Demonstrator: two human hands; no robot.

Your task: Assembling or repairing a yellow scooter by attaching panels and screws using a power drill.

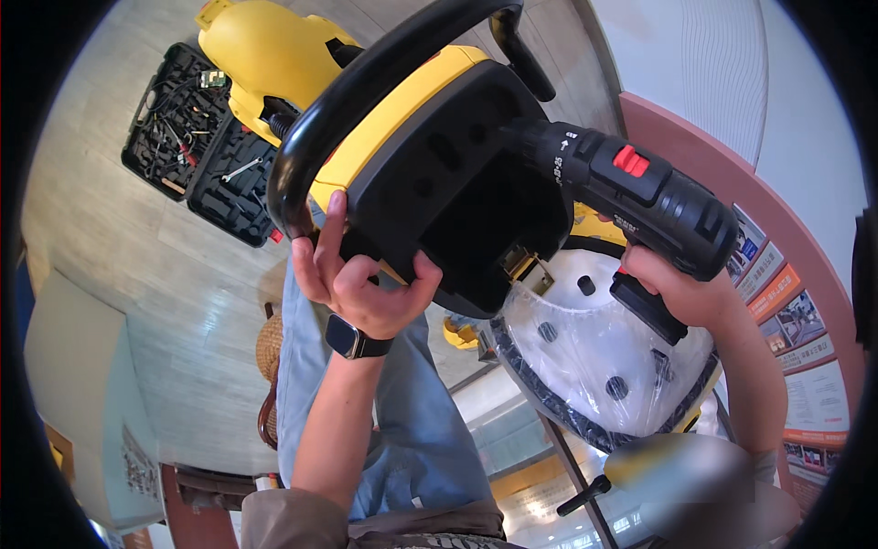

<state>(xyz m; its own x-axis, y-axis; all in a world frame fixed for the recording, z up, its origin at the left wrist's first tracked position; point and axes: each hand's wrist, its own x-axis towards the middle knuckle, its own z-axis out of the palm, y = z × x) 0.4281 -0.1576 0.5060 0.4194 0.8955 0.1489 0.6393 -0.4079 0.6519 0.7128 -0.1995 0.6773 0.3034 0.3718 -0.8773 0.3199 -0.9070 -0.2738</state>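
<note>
Aiming a drill (654, 197) at two o'clock toward the black panel (393, 201) at twelve, seemingly for screw work, the right hand (677, 285) closes around it while the half-open left hand (370, 297) touches the panel's edge, the next move calling for steady alignment.

A pale plank-patterned floor (119, 247) lies at left, while posters (797, 320) line a reddish-brown panel (713, 160) at right.

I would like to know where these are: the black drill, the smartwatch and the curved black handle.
Black drill (663, 203): head view, on its body.
Smartwatch (343, 336): head view, on its dark face.
Curved black handle (366, 84): head view, midway along its bend.
</note>
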